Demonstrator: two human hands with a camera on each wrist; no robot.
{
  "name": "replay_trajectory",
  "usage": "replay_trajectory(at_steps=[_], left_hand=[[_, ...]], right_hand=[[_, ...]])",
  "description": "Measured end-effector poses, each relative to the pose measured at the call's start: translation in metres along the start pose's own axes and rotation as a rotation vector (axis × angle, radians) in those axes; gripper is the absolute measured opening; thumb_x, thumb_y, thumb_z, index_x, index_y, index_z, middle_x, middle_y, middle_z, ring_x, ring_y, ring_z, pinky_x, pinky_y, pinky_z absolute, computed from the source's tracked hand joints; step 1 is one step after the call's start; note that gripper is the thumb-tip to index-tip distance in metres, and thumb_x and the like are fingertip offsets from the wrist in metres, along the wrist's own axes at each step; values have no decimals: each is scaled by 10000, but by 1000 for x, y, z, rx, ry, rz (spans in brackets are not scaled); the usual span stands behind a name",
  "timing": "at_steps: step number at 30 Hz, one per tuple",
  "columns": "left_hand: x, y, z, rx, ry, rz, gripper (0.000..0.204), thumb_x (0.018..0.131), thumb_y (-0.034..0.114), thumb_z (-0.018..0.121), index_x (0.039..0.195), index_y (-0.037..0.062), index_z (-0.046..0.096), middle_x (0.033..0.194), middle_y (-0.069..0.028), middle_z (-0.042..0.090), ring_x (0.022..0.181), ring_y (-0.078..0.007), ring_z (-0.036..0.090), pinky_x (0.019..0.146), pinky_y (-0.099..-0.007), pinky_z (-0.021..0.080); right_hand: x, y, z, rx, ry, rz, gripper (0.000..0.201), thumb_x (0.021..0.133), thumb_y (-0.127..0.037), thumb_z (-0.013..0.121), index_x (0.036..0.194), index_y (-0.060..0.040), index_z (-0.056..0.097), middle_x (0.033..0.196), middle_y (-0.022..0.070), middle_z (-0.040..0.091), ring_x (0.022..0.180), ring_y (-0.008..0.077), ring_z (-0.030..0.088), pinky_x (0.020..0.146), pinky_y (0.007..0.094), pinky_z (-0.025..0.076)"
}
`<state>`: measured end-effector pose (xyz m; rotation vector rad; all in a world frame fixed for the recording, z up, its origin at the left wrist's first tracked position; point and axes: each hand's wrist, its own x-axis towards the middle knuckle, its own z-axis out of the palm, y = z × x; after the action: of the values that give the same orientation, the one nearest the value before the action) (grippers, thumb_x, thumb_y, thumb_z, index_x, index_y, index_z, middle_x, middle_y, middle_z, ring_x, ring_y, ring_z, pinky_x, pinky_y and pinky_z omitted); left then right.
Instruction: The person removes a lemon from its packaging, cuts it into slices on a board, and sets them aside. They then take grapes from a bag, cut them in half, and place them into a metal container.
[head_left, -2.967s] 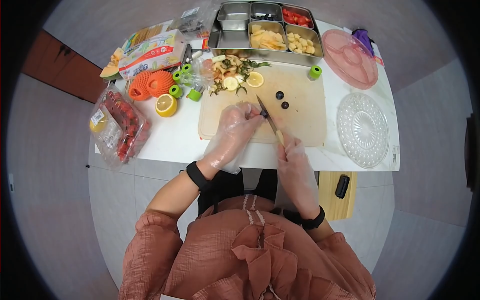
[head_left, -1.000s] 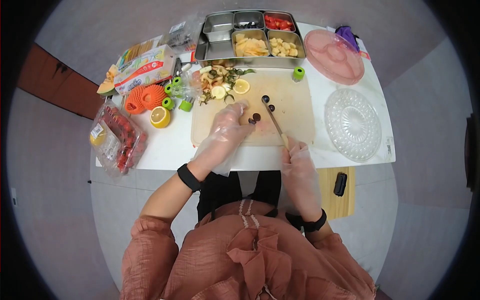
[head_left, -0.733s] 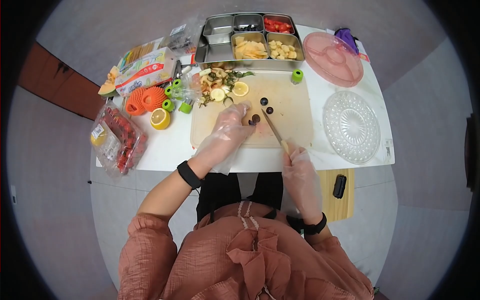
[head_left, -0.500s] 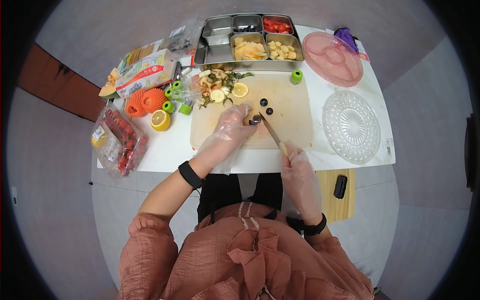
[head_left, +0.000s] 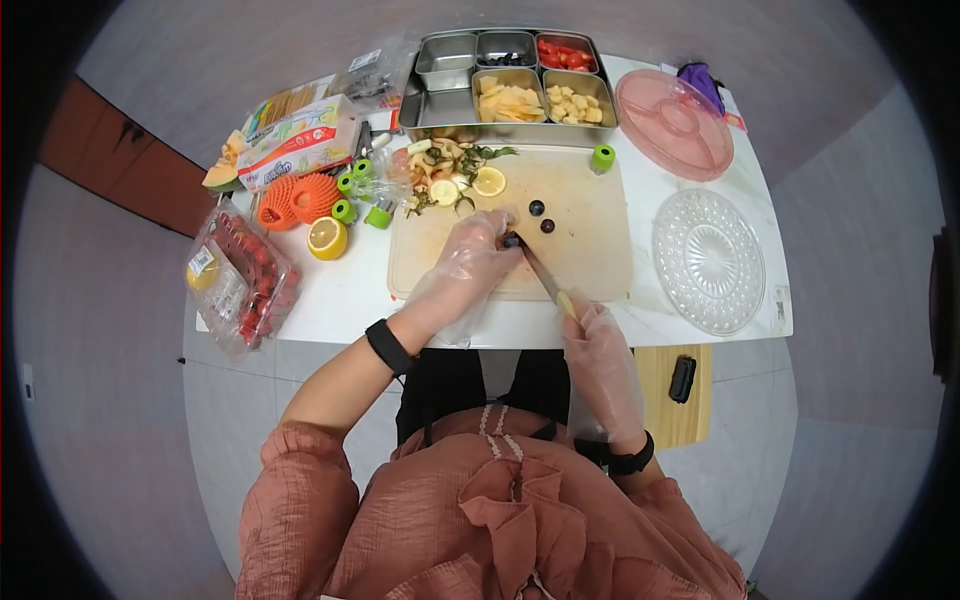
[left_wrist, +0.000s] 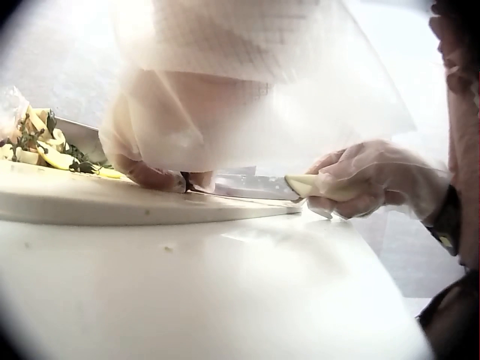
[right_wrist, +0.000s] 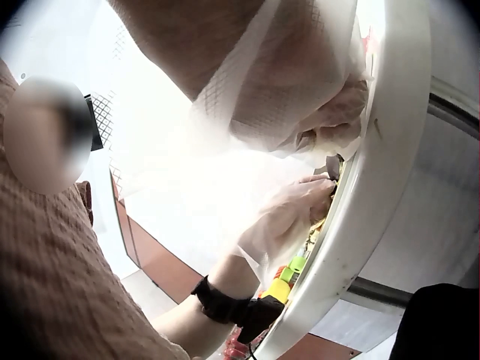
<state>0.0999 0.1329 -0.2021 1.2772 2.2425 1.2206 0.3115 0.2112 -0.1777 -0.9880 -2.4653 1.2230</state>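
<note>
On the cream cutting board point(head_left: 600, 270), my gloved left hand point(head_left: 468, 262) pinches a dark blueberry point(head_left: 511, 240) in its fingertips. My gloved right hand point(head_left: 600, 350) grips a small knife point(head_left: 541, 272) by its pale handle. The blade's tip reaches the blueberry, right at the left fingertips. Low along the board's edge, the knife blade point(left_wrist: 259, 187) shows in the left wrist view. Two whole blueberries point(head_left: 537, 208) lie farther back on the board. In the right wrist view, glove plastic covers much of the left hand point(right_wrist: 289, 214).
Peelings point(head_left: 440, 165) and lemon slices point(head_left: 489, 181) lie at the board's back left. Behind stands a steel tray point(head_left: 500, 131) with cut fruit in tubs. A glass plate point(head_left: 708, 262) and a pink divided tray point(head_left: 675, 125) are at right; a cherry tomato box point(head_left: 245, 275) at left.
The blueberry, cut into pieces a second ago, is drawn together under the left fingertips. The knife has swung left from beside the whole blueberries to the pinched one.
</note>
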Motion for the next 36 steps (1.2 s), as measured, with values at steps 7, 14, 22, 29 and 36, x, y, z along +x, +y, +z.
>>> replay_trajectory(at_steps=[7, 14, 22, 29, 36], left_hand=[[2, -7, 3, 73, 25, 12, 318, 838, 110, 687, 1128, -18, 659, 856, -195, 657, 768, -276, 650, 716, -372, 508], [5, 6, -15, 42, -41, -60, 271, 840, 124, 684, 1058, -36, 670, 858, -170, 649, 799, -223, 638, 713, -342, 490], [34, 3, -43, -366, -12, -268, 330, 828, 181, 755, 1098, 2, 695, 888, -24, 663, 776, -96, 595, 698, -266, 488], [115, 5, -102, -156, 60, -140, 278, 787, 225, 755, 954, 5, 732, 761, -53, 689, 691, -125, 626, 641, -291, 504], [223, -43, -124, -2, 53, 380, 166, 795, 161, 746, 827, 5, 700, 698, -47, 629, 627, -114, 577, 573, -309, 468]], right_hand=[[3, -7, -2, 52, -34, 84, 358, 989, -155, 536, 1317, -29, 605, 1126, 232, 627, 1008, 371, 628, 871, 401, 483], [10, 1, -6, 57, 34, 4, 339, 1004, -202, 515, 1253, 6, 613, 1107, 265, 609, 1006, 424, 616, 857, 459, 482], [50, 29, -2, 233, 324, -25, 364, 1001, -161, 569, 1278, 72, 605, 1010, 109, 686, 880, 195, 624, 818, 325, 499], [69, 41, 6, 181, 317, -74, 359, 984, -155, 529, 1300, -4, 608, 1130, 249, 612, 1065, 389, 600, 935, 437, 464], [74, 51, 17, 226, 428, -51, 321, 974, -160, 571, 1266, -51, 649, 1101, 234, 627, 1051, 394, 601, 907, 442, 479]])
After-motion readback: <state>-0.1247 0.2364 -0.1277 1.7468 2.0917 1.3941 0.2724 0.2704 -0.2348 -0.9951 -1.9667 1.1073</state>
